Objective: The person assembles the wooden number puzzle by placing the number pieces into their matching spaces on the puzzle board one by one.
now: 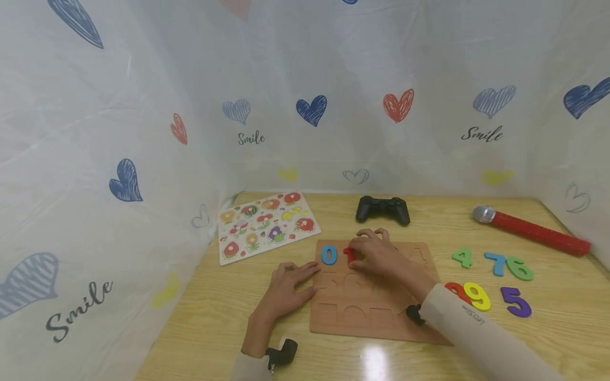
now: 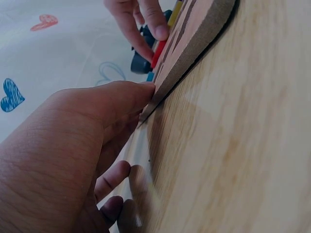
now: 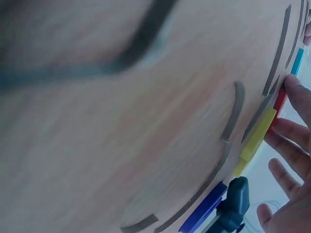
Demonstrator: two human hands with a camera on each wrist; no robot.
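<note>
A wooden number puzzle board (image 1: 376, 288) lies on the table with a blue 0 (image 1: 329, 255) at its upper left. My right hand (image 1: 381, 257) pinches a red number 1 (image 1: 350, 255) between thumb and fingers, at the board's top row just right of the 0. Beside it in the right wrist view are a yellow piece (image 3: 255, 141) and a dark blue piece (image 3: 203, 208), both mostly hidden by my hand in the head view. At the board's left edge my left hand (image 1: 286, 291) rests with loosely spread fingers, its thumb touching the edge.
Right of the board lie a green 4 (image 1: 464, 259), blue 7 (image 1: 497, 263), green 6 (image 1: 520, 270), purple 5 (image 1: 521, 307) and a yellow 9 (image 1: 484, 299) overlapping a red piece (image 1: 455, 289). Behind are a fruit puzzle (image 1: 267, 225), game controller (image 1: 383, 208) and red microphone (image 1: 534, 230).
</note>
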